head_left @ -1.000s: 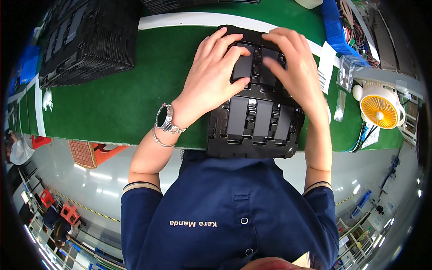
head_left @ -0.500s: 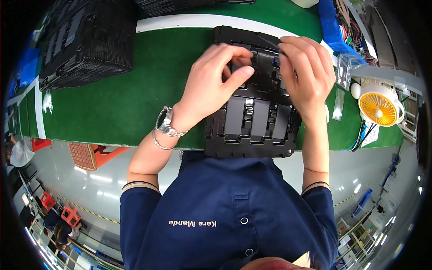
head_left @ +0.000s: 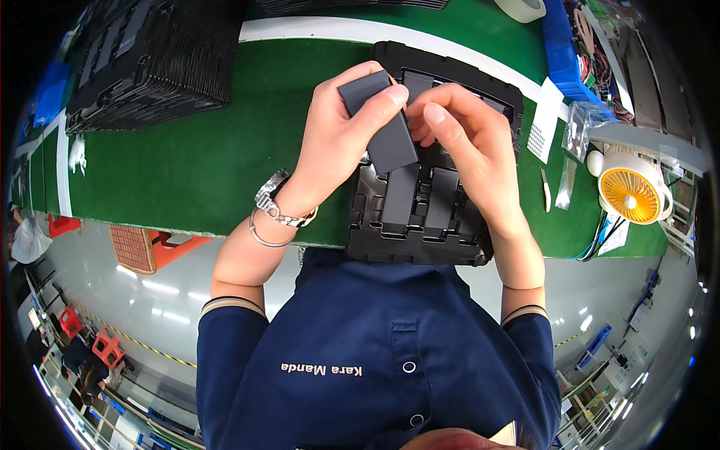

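Note:
My left hand (head_left: 349, 124) grips a flat, dark grey rectangular block (head_left: 390, 142), thumb on its upper face, holding it tilted above a black moulded tray (head_left: 420, 251). Beside the block's right edge is my right hand (head_left: 472, 142), its fingers loosely bent and the thumb apart from them; nothing shows in it. Whether its fingertips touch the block is unclear. The tray lies on the green table at its near edge. Similar dark blocks (head_left: 441, 199) sit in the tray's near slots, and others are partly hidden under my hands.
A tall stack of black trays (head_left: 172, 75) stands at the far left. To the right lie a white label sheet (head_left: 545, 120), a white-handled tool (head_left: 546, 191), clear plastic bags (head_left: 581, 127) and a yellow-and-white fan (head_left: 630, 184). A blue bin (head_left: 562, 52) and a tape roll (head_left: 521, 7) are farther back.
My left hand now holds a grey block raised above the tray; earlier both hands were over the tray's far part. My right hand has moved left and nearer, beside the block.

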{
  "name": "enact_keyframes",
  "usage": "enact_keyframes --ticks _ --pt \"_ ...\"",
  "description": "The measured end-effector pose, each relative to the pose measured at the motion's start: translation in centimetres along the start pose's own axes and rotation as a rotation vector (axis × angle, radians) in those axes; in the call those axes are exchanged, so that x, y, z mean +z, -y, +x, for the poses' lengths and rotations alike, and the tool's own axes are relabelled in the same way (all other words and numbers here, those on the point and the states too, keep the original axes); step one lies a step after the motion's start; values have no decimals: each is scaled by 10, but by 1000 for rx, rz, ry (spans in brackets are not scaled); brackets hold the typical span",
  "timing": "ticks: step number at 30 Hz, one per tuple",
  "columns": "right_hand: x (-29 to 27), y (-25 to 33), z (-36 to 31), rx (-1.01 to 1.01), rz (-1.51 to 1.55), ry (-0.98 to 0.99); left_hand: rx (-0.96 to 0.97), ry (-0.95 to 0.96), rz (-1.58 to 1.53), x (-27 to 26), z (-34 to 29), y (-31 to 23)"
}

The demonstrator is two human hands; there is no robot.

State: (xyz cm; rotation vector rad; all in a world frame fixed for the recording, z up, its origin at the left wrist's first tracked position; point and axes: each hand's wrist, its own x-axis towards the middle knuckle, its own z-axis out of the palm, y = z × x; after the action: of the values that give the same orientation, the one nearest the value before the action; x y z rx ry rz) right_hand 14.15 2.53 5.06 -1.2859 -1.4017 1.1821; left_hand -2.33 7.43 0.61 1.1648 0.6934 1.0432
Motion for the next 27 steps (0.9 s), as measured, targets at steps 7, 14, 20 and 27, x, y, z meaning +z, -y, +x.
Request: enact_keyframes --ticks 7,14,20,27 --pt "2 -2 2 128 129 99 5 20 38 -1 -1 2" --pt "3 -9 -1 128 140 81 -16 12 44 3 -3 0" --pt "5 -13 -3 133 194 72 11 26 29 3 -4 0" --pt "-3 -13 3 122 251 92 -56 109 -119 10 -3 -4"
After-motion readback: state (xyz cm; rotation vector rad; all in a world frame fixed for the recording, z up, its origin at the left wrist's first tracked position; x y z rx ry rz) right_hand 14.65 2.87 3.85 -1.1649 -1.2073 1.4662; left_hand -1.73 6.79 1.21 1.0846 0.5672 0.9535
